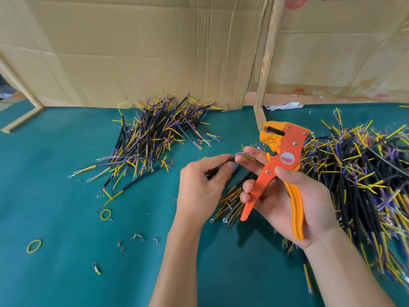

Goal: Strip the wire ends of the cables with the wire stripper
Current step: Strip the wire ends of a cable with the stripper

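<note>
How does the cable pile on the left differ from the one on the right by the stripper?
The left pile is smaller and lies wholly in view near the cardboard wall; the right pile is larger and runs off the frame's right edge. The left pile lies apart from both hands; the right pile lies behind and beneath the right hand holding the wire stripper. Both hold short black cables with yellow and blue wires on the green mat.

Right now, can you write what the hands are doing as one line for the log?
left hand: pinches black cable | right hand: holds wire stripper, fingers its wire ends | stripping: not yet
</note>
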